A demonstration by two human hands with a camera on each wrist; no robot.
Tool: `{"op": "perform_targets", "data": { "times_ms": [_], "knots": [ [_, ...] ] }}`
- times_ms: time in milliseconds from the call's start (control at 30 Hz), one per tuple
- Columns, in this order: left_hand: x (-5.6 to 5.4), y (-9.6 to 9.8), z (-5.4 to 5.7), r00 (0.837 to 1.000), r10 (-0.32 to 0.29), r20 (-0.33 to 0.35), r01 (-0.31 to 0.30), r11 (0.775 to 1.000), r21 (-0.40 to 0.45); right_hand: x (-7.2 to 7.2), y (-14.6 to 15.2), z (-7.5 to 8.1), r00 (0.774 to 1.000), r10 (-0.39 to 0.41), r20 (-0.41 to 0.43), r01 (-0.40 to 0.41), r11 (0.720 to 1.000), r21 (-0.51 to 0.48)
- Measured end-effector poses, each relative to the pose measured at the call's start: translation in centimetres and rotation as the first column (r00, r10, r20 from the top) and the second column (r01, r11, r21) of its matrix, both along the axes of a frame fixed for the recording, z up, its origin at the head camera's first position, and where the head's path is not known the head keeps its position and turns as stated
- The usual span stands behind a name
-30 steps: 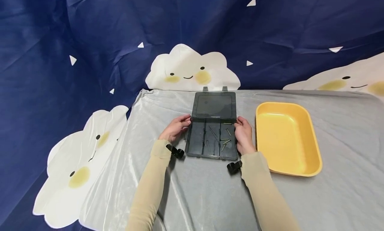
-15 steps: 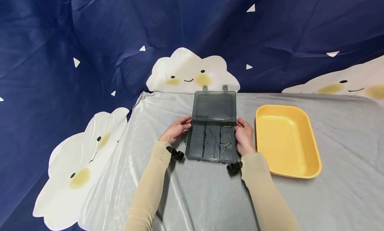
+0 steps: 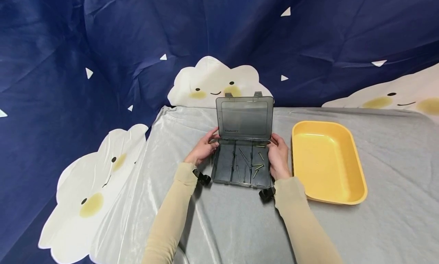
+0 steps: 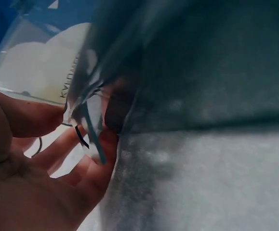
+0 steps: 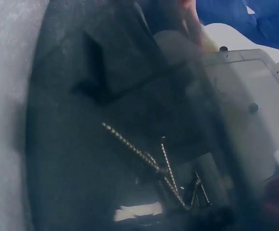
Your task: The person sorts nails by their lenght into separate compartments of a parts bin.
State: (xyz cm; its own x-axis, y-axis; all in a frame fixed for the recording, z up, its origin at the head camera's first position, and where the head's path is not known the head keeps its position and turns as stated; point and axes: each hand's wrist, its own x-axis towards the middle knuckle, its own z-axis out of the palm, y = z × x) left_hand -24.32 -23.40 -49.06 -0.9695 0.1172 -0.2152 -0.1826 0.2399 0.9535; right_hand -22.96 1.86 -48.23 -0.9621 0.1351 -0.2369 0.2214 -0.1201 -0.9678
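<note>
A translucent dark-grey compartment box [image 3: 223, 165] lies on the cloth, its hinged lid [image 3: 244, 117] raised and leaning back. Brass-coloured screws [image 3: 259, 167] lie in its right compartment; thin, darker, nail-like pieces [image 3: 244, 155] lie in the middle one. At the left side near the hinge, my left hand [image 3: 202, 149] grips the box, thumb and fingers around the corner in the left wrist view. Opposite it, my right hand [image 3: 279, 157] grips the right side near the hinge. Threaded screws [image 5: 132, 148] show through the plastic in the right wrist view.
A yellow tray [image 3: 358, 161] stands right of the right hand. Grey cloth [image 3: 236, 226] covers the table. Behind hangs a dark-blue curtain [image 3: 137, 39] with white clouds.
The lid has swung up from leaning far back to standing more upright. Both hands stay at the box's sides, the left fingers shifting slightly upward. The head view has tilted a little.
</note>
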Motion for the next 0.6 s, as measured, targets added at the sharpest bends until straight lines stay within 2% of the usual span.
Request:
{"op": "perform_targets", "data": {
  "times_ms": [200,400,500,600],
  "knots": [
    [0.6,0.6,0.0,0.993,0.006,-0.117,-0.017,0.996,-0.093,0.4,0.1,0.6,1.000,0.017,-0.020,-0.015,0.998,0.057],
    [1.8,1.0,0.3,0.990,0.011,-0.142,-0.024,0.996,-0.089,1.4,0.5,2.0,0.994,0.066,-0.083,-0.052,0.986,0.155],
    [2.7,1.0,0.8,0.988,-0.010,-0.153,-0.010,0.992,-0.127,2.4,0.8,2.8,0.985,0.139,-0.097,-0.112,0.963,0.244],
    [3.9,0.8,1.5,0.986,-0.032,-0.165,0.011,0.992,-0.125,3.9,1.2,3.3,0.970,0.234,-0.073,-0.191,0.908,0.373]
  ]
}}
